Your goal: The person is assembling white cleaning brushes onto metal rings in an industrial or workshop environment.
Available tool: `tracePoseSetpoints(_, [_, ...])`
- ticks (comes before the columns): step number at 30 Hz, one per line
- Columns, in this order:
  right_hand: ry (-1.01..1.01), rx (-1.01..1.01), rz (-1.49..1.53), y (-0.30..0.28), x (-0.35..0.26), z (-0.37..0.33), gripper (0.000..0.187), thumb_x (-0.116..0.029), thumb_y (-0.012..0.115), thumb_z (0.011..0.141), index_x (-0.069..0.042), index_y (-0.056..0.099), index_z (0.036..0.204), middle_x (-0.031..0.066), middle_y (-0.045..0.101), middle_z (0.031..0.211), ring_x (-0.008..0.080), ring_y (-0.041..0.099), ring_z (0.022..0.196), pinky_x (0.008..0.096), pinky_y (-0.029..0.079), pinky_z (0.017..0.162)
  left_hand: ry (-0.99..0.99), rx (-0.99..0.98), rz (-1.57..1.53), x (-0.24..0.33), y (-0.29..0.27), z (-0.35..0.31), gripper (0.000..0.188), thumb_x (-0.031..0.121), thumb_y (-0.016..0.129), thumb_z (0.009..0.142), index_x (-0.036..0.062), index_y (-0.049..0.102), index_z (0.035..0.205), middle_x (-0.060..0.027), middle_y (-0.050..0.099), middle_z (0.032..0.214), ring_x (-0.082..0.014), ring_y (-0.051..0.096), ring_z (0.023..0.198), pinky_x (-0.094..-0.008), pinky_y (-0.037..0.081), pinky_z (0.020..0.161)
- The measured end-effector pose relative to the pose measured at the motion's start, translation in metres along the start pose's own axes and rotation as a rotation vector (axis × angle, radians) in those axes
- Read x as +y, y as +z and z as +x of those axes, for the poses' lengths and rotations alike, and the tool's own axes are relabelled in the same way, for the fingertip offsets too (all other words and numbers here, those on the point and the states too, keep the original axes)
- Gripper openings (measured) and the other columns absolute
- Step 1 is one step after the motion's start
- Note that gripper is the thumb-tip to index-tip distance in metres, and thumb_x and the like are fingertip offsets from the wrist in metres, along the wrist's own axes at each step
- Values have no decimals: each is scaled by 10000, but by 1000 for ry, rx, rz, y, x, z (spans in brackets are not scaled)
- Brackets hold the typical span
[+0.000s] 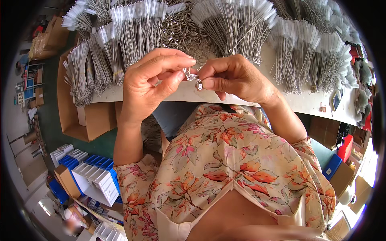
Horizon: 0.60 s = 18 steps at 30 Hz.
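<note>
Both my hands are raised close together over the front edge of the white table. My left hand has its thumb and forefinger curled around a small cluster of shiny metal wire loops. Between the thumb and fingers of my right hand a few metal rings are pinched, lined up side by side. The loops and rings meet between the two hands; whether they are linked is too small to tell. Behind my hands lies a heap of loose metal rings.
Bundles of wire-handled brushes with white bristles cover much of the white table. More brush bundles lie at the right. An open cardboard box stands at the left, below the tabletop. White and blue plastic crates are at lower left.
</note>
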State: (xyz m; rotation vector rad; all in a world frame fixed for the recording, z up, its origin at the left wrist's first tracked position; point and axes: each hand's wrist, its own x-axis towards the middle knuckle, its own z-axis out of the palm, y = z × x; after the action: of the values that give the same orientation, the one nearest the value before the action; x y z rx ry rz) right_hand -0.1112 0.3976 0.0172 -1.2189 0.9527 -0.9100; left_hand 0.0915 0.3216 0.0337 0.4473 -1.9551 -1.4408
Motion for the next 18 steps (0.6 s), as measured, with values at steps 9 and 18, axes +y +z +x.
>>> tracePoseSetpoints(9, [-3,-4,119,-6,1,-2,167,-179,603,855,-18,646,865,-4,593,693,58,490,539,195,393,511,110,-18,24,7,6,14,243,-103,569,763,-43,618,993,-148,580,996,-182,628,829,-243,557,680])
tracePoseSetpoints(18, [-237,290,212,5,-53,-3,166,-180,598,856,-21,643,869,-10,537,655,46,466,510,189,333,430,460,226,415,31,21,29,332,-121,599,711,-103,574,1042,-199,614,962,-215,638,806,-282,543,695])
